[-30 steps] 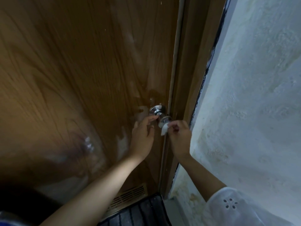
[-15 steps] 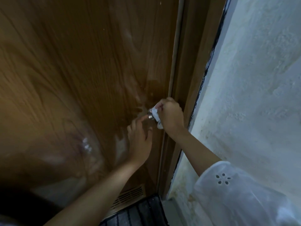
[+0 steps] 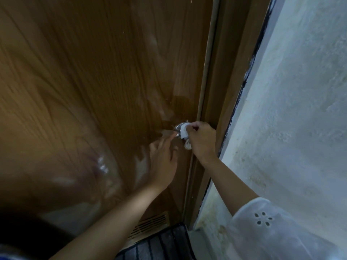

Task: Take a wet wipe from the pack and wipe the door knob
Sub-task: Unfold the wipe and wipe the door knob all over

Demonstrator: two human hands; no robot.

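A metal door knob [image 3: 179, 128] sits on the brown wooden door [image 3: 105, 81], close to its right edge. My right hand [image 3: 201, 140] grips a crumpled white wet wipe [image 3: 183, 132] and presses it onto the knob, covering most of it. My left hand [image 3: 164, 158] lies against the door just below and left of the knob, fingers fairly straight, the forefinger tip reaching the knob's base plate. The wipe pack is out of view.
The door frame [image 3: 219, 102] runs down right of the knob, with a rough white wall [image 3: 293, 113] beyond it. A vent grille [image 3: 150, 225] is at the door's bottom, and a dark striped mat [image 3: 159, 244] lies on the floor below.
My right hand rose from below the knob onto it with the wipe and now covers it. My left hand stayed beside the knob, shifting only slightly.
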